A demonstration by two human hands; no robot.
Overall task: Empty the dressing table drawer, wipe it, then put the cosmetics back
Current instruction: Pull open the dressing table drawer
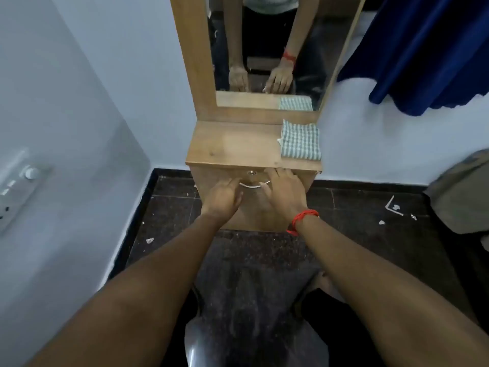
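Below the tabletop (232, 144) edge, both your hands are at the front of the drawer (248, 213), which looks closed, so the cosmetics are out of sight, presumably inside it. Your left hand (223, 197) has its fingers held together, reaching to the left end of the curved metal handle (253, 185). I cannot tell whether they hook it yet. Your right hand (284, 194) is spread flat, fingertips up against the seam under the tabletop, holding nothing.

Mind the keyhole (251, 172) just above the handle. If that lock is engaged, a hard tug would likely rock this narrow unit and its mirror (264, 35) rather than free the drawer. Pulling from one end of the handle could skew the drawer so it jams. A fast pull may bring it out too far, tipping bottles onto the dark floor (357, 207). Your right fingertips sit where the drawer front meets the top, so they could be nipped if the drawer jolts back. The checked cloth (300, 140) lies at the right of the tabletop near its front edge, and a jerk might slide it off.
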